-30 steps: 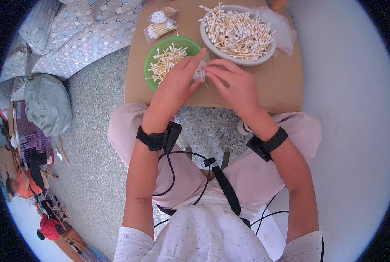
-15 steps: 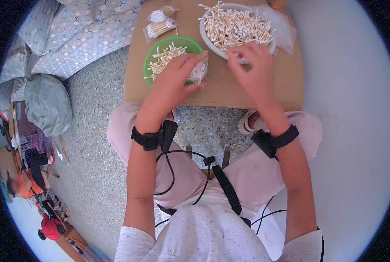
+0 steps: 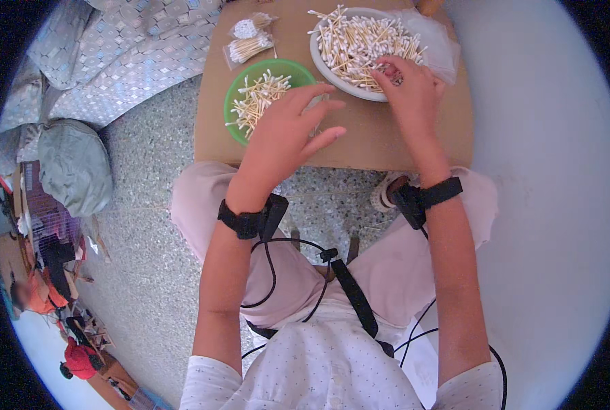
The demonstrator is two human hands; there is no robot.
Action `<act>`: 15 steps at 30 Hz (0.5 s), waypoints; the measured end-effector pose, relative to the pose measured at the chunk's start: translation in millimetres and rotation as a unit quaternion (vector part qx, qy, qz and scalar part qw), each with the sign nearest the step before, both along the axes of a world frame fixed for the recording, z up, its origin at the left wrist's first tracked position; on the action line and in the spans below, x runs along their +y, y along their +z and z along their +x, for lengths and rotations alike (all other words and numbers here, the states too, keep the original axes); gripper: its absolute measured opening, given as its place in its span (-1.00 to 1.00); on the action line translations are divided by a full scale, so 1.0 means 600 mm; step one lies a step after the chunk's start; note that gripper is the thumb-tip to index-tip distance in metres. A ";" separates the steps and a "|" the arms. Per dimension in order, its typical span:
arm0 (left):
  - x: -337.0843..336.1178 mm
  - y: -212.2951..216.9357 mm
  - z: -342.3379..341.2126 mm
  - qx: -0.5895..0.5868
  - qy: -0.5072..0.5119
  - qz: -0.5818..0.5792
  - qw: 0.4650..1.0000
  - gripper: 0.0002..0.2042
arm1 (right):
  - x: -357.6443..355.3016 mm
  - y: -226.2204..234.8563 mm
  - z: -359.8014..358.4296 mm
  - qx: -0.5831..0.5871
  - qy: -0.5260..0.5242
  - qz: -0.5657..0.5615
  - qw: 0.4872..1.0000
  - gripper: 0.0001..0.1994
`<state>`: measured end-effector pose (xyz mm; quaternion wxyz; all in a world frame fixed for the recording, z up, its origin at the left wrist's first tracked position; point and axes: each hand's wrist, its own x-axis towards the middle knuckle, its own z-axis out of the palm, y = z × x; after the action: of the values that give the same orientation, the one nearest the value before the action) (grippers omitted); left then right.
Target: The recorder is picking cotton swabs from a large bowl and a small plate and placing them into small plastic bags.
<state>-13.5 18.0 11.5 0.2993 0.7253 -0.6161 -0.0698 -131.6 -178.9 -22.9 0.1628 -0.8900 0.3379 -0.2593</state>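
The left hand (image 3: 288, 133) is unclenched, its fingers spread and its thumb well apart from them. Between and behind those fingers shows a bit of clear plastic (image 3: 315, 100), mostly hidden, so I cannot tell whether the hand touches it. Just beyond this hand and to its left is the green bowl (image 3: 301, 74), its near right side covered by the fingers. It holds a loose heap of double-ended cotton swabs with white tips and tan sticks.

The right hand (image 3: 416, 90) is bent at the near right edge of the white bowl (image 3: 351, 91), fingers curled and thumb facing them. Its fingertips are at the swabs; I cannot tell whether any are pinched. The larger pile of cotton swabs (image 3: 363, 48) spreads ahead and to the left of these fingertips, some sticking out past the far left rim. Beyond this hand, to its right, lies crumpled translucent plastic film (image 3: 443, 53).

Farther out from the left hand, past the green bowl, two clear packets of swabs (image 3: 249, 48) lie close together. Below both hands stretches the brown tabletop (image 3: 373, 140). Behind each hand, a black wristband (image 3: 240, 222) circles the forearm.
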 end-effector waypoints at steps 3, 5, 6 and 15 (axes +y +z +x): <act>-0.007 -0.007 0.001 -0.013 0.003 -0.028 1.000 -0.69 | -0.003 -0.006 0.006 -0.057 0.020 -0.011 0.998 -0.79; -0.013 -0.009 0.001 -0.020 0.013 -0.058 0.998 -0.70 | -0.007 -0.009 0.005 -0.088 0.030 -0.016 0.996 -0.79; -0.014 -0.011 0.002 -0.020 0.014 -0.058 0.998 -0.70 | -0.005 -0.005 0.006 -0.102 0.035 0.036 0.993 -0.80; -0.033 -0.028 -0.007 0.142 0.079 -0.168 0.972 -0.75 | 0.052 0.027 0.014 -0.264 0.133 0.254 0.921 -0.84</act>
<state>-17.8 -1.8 -5.1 0.5058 0.6939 -0.5105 -0.0439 -123.2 -147.7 -7.0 0.4999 -0.7545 0.2158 -0.3664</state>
